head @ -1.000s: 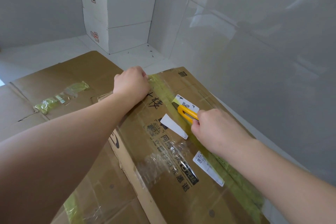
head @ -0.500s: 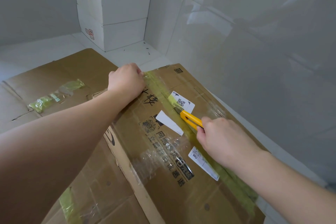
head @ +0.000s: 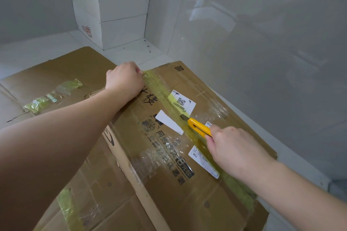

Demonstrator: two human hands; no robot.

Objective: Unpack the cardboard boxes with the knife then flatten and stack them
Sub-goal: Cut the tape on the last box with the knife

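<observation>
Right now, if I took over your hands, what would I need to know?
Left hand grips the far edge of the brown cardboard box by the greenish tape strip. Right hand holds the yellow utility knife, blade in the tape near the QR label. Flattened brown cardboard lies left. Left to do: finish cutting the seam, open, flatten and stack the box.

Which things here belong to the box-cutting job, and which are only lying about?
In use:
- yellow utility knife, held by the right hand
- brown cardboard box with yellow-green tape seam
- left hand, curled at the box's far edge

Lying about:
- two stacked white boxes
- flattened brown cardboard with crumpled tape
</observation>
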